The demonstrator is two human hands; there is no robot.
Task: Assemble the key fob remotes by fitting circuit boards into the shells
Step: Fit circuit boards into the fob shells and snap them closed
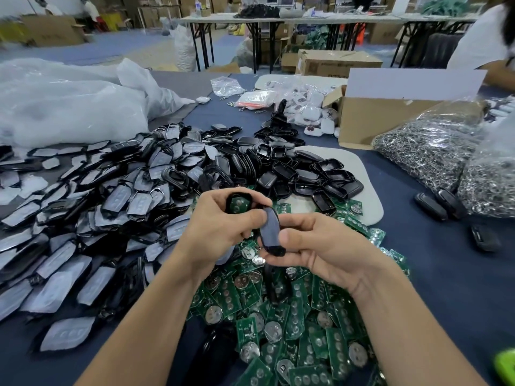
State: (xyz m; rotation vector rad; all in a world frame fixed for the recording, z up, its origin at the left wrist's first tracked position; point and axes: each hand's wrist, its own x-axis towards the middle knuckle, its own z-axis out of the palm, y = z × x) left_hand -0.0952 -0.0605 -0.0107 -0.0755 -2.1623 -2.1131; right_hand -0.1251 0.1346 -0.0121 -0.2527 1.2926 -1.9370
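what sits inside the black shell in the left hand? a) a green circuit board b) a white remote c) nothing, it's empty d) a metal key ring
a: a green circuit board shows inside the black shell that the left hand grips; the right hand holds a grey-faced cover.

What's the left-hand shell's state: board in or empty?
In. A green circuit board shows inside the black shell that the left hand holds; whether it is fully seated, cannot tell.
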